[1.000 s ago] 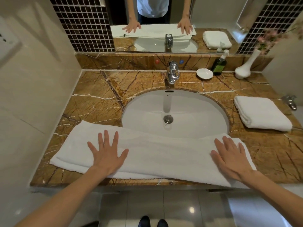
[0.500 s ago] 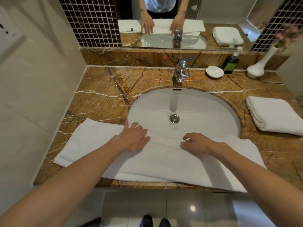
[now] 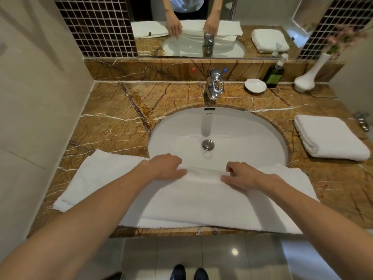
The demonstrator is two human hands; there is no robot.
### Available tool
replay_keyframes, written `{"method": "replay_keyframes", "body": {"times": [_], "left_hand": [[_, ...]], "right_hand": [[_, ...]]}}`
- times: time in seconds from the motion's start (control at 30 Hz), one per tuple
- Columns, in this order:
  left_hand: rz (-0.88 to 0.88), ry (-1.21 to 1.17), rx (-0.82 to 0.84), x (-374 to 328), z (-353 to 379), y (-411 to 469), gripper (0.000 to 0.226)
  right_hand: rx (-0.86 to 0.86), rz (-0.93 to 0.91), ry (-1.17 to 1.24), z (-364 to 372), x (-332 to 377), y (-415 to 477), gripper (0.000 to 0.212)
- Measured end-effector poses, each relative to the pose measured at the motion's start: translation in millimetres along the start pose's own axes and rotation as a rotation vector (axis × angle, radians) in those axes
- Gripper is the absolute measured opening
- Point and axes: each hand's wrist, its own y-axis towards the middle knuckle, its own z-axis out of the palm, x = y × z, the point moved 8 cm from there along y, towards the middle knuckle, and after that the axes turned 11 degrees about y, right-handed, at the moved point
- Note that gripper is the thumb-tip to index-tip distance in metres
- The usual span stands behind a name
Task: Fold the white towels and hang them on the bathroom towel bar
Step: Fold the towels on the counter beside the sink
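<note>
Nothing is legible. Beyond the right hand [image 3: 240, 175], a tiny dark logo [image 3: 209, 113] on the far wall of the sink [image 3: 252, 134] is too small to read. Further off and rightward, the green label [image 3: 274, 79] on the bottle [image 3: 271, 70] is blurred. Far beyond the left hand [image 3: 167, 166], the backsplash [image 3: 141, 68] carries a red dot [image 3: 193, 69] and a blue dot [image 3: 226, 70].

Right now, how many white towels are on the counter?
2. A long towel lies along the front of the counter, pinched by left hand and right hand; a folded towel sits right of the sink. The mirror reflects both.
</note>
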Motion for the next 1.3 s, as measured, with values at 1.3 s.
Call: {"method": "replay_keyframes", "body": {"times": [1.3], "left_hand": [[-0.452,0.246,-0.288,28,6,-38,0.063]], "right_hand": [[-0.301,0.043,-0.51,-33,-31,-33,0.053]]}}
